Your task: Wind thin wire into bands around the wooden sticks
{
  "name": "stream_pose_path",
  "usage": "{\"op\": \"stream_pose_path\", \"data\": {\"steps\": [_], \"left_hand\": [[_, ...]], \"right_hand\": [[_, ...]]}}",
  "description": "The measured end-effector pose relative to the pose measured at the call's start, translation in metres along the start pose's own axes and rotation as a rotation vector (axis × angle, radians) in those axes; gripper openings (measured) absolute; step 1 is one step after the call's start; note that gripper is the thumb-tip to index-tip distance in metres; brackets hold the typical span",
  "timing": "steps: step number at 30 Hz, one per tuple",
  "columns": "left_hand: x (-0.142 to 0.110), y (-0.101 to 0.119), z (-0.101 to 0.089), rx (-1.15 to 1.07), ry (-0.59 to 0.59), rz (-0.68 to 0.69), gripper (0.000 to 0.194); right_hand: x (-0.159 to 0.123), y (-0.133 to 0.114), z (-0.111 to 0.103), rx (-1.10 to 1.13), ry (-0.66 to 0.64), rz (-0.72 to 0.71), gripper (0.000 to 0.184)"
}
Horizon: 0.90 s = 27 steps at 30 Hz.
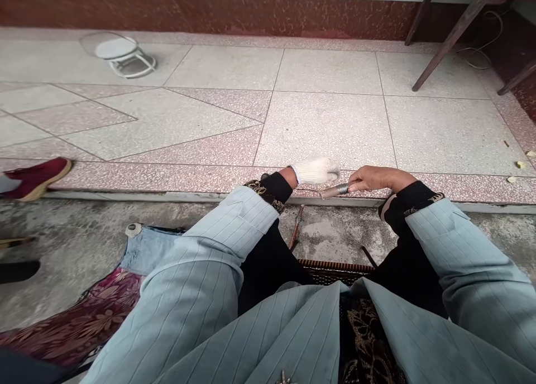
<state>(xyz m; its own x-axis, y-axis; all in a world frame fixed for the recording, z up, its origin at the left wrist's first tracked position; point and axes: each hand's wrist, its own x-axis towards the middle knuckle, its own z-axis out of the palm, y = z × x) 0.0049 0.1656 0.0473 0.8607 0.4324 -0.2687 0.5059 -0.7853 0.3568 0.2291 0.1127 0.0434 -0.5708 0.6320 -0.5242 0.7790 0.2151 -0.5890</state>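
My left hand (317,171) wears a white knitted glove. Its fingers are curled closed above the pale step edge, and whatever they may hold is hidden. My bare right hand (379,178) grips a short brownish stick-like handle with a grey coiled band (336,191) around it near my fingers. The free end of this handle points left, just below the gloved hand. A thin dark wire or thread (307,191) runs near that end; I cannot tell what it is fixed to. Below, a reddish-brown stick (296,228) stands tilted between my knees.
A speckled tiled step (326,127) spans the front. A small white stool (119,52) stands at the back left, and wooden legs (448,43) at the right. Another person's red shoe (39,177) and patterned cloth (100,306) are at left. A woven seat edge (335,268) shows below me.
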Motion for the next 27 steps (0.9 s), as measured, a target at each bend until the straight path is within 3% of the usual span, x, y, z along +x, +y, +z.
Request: {"op": "stream_pose_path", "data": {"steps": [4, 12, 16, 18, 21, 24, 27], "left_hand": [[0.0, 0.006, -0.002, -0.029, 0.0, -0.03, 0.036], [0.006, 0.0, -0.005, -0.215, 0.13, -0.105, 0.034], [0.004, 0.005, 0.001, -0.498, 0.122, -0.117, 0.029], [0.005, 0.006, 0.005, -0.679, 0.127, -0.129, 0.026], [0.006, 0.004, 0.009, -0.842, 0.111, -0.12, 0.022], [0.005, 0.002, 0.008, -0.893, 0.085, -0.081, 0.019], [0.001, 0.004, 0.002, -0.866, 0.077, -0.081, 0.021]], "right_hand": [[0.003, 0.002, -0.002, -0.088, 0.067, 0.071, 0.034], [0.01, 0.014, -0.012, -0.197, 0.33, 0.335, 0.04], [0.012, 0.019, -0.017, -0.067, 0.522, 0.374, 0.043], [0.011, 0.019, -0.017, 0.123, 0.577, 0.339, 0.041], [0.008, 0.013, -0.014, 0.465, 0.574, 0.149, 0.036], [0.002, 0.006, -0.011, 0.64, 0.489, -0.03, 0.035], [-0.008, 0.002, -0.011, 0.699, 0.381, -0.121, 0.04]]}}
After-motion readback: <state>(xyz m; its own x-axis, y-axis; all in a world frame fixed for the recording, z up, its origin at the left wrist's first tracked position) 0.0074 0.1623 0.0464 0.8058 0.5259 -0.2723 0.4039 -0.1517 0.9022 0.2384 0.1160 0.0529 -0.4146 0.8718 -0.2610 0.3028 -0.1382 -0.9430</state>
